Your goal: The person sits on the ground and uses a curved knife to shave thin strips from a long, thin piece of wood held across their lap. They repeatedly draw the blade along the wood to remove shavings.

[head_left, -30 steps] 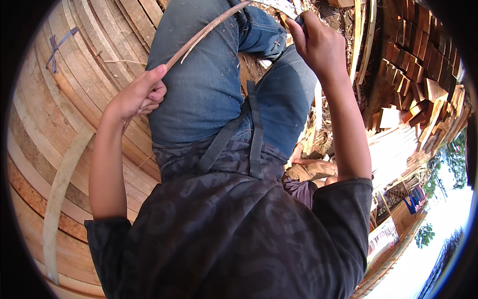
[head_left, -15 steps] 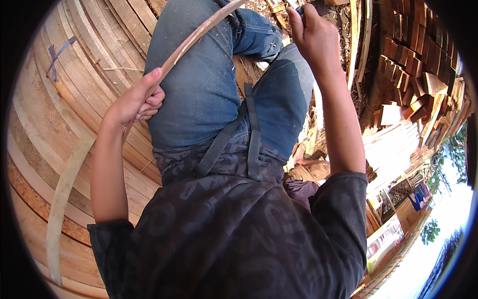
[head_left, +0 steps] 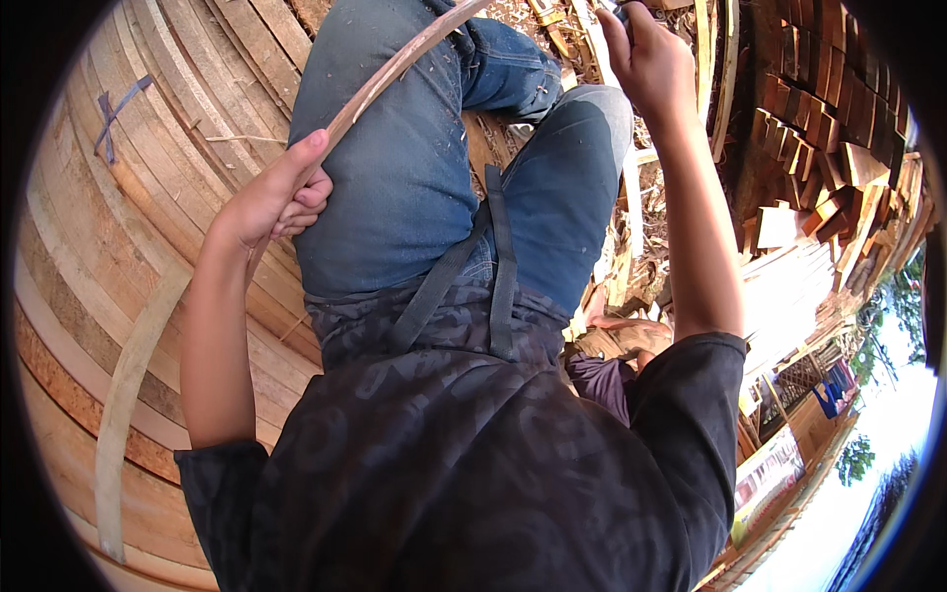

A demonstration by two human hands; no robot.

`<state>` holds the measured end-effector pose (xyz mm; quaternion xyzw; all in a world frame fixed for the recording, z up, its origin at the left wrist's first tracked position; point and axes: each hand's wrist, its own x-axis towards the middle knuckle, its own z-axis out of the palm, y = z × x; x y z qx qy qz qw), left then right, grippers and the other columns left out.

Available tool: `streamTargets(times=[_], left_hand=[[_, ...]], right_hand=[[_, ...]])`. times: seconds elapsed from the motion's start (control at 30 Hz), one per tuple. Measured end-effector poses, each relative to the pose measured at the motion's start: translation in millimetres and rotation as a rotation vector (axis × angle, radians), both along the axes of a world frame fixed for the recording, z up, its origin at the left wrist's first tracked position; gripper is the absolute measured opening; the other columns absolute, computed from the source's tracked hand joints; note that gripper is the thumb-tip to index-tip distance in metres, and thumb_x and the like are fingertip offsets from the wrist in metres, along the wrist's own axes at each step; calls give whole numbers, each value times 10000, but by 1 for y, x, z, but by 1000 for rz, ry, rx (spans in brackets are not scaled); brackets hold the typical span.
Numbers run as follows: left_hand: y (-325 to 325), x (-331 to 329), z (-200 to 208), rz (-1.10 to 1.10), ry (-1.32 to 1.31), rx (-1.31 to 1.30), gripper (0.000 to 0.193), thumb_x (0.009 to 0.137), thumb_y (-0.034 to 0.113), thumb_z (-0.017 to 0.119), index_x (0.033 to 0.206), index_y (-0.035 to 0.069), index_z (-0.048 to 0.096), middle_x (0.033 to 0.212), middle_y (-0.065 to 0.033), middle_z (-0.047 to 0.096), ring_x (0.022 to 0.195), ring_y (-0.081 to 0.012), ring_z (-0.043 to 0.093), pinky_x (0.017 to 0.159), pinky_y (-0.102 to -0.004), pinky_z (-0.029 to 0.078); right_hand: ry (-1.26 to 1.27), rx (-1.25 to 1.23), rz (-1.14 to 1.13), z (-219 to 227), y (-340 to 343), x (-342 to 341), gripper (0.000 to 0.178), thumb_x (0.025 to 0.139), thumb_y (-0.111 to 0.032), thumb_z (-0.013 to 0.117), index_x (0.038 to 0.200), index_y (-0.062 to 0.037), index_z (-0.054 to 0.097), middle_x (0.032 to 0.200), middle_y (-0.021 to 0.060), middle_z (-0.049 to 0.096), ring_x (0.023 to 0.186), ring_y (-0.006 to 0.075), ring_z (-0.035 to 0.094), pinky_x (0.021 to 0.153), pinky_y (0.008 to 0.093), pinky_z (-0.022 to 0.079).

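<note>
My left hand point(head_left: 281, 192) is closed round a long, slightly curved wooden strip point(head_left: 395, 67), thumb laid along it. The strip slants up across my left thigh and leaves the picture at the top. My right hand point(head_left: 656, 59) is closed, up at the top edge beyond my right knee. A small dark part of a tool handle point(head_left: 614, 12) shows at its fingers; the rest is out of view, so its kind cannot be told. The right hand is apart from the visible part of the strip.
Long planks point(head_left: 109, 247) lie side by side at my left, with a thin loose strip point(head_left: 128, 395) and a blue tie point(head_left: 109, 128) on them. Wood shavings point(head_left: 651, 212) cover the ground. Cut wood pieces point(head_left: 819, 99) are stacked at the right. Another person point(head_left: 602, 380) is at my right side.
My right hand has moved to the right and slightly up, away from the strip. My left hand and the wooden strip have barely moved.
</note>
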<state>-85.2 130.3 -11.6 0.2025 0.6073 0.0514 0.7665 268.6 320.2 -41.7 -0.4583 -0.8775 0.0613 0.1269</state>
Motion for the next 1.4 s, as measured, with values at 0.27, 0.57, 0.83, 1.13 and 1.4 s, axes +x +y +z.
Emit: streamTargets(times=[0.27,0.57,0.83,1.13,1.4], left_hand=[[0,-3,-3,18,-1,20,685,873,770,404,520,193,292,425,87,222,368,-33,215,358,-201,173],[-6,-5,-7,45,-35,-24,696,859,797,369,517,197,287,418,89,239,362,-30,223,366,-199,172],[1,-2,-1,29,7,-38,701,851,809,363,517,198,279,421,83,222,372,-40,223,372,-207,173],[-2,-2,0,3,12,-33,716,843,841,307,526,201,262,415,90,221,358,-25,213,341,-188,164],[5,0,-2,-58,-37,-7,710,868,817,291,525,197,247,423,82,201,362,-37,202,342,-200,162]], right_hand=[[-47,-36,-90,33,13,-2,331,925,-334,601,766,-47,556,660,214,596,657,403,622,570,479,466],[13,-78,-99,26,4,4,304,923,-319,601,813,-38,569,682,251,580,701,435,613,598,500,464],[59,-143,-187,9,7,4,286,935,-305,581,835,-37,583,710,247,609,699,441,620,609,495,482],[5,-17,-19,-22,11,27,343,928,-421,616,846,-98,532,657,153,598,607,381,616,538,456,485],[407,-25,-472,-62,-16,17,441,961,-380,576,719,-12,548,554,161,547,504,306,554,510,423,419]])
